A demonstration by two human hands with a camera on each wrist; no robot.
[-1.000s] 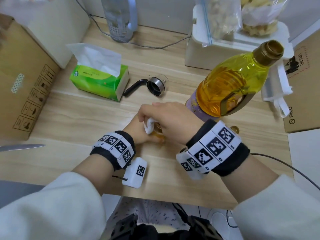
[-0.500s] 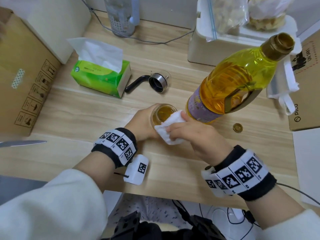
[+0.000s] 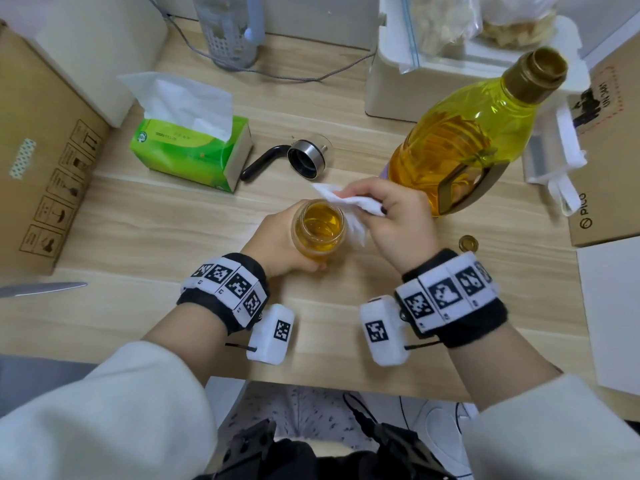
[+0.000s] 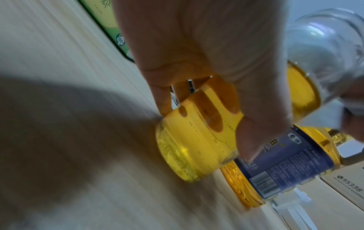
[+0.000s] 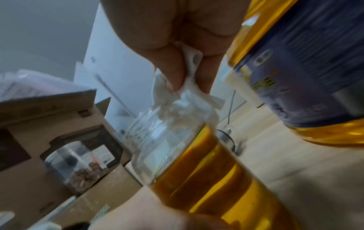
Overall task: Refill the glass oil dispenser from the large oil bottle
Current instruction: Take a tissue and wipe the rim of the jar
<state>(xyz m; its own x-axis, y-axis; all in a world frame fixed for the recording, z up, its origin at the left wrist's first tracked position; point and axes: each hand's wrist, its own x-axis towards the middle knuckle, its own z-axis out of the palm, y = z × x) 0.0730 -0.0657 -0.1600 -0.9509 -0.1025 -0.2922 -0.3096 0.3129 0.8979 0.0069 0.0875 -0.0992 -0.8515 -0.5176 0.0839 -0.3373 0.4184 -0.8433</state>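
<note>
The glass oil dispenser (image 3: pixel 318 230) stands open-topped on the wooden table, mostly full of yellow oil. My left hand (image 3: pixel 277 244) grips its body from the left; in the left wrist view the fingers wrap the dispenser (image 4: pixel 197 140). My right hand (image 3: pixel 398 220) pinches a crumpled white tissue (image 3: pixel 349 202) against the dispenser's right rim; in the right wrist view the tissue (image 5: pixel 187 91) touches the clear neck of the dispenser (image 5: pixel 197 163). The large oil bottle (image 3: pixel 460 140) stands uncapped just behind my right hand. The dispenser's black-handled metal lid (image 3: pixel 301 161) lies behind.
A green tissue box (image 3: pixel 194 147) sits at the back left, a cardboard box (image 3: pixel 45 150) at the far left. The gold bottle cap (image 3: pixel 468 242) lies right of my right hand. A white foam box (image 3: pixel 391 84) and cable run along the back. A knife blade (image 3: pixel 41 289) pokes in at the left edge.
My right hand has moved with the tissue from covering the dispenser's mouth, round its near side, to its right rim. The oil-filled opening is now uncovered. My left hand keeps its grip.
</note>
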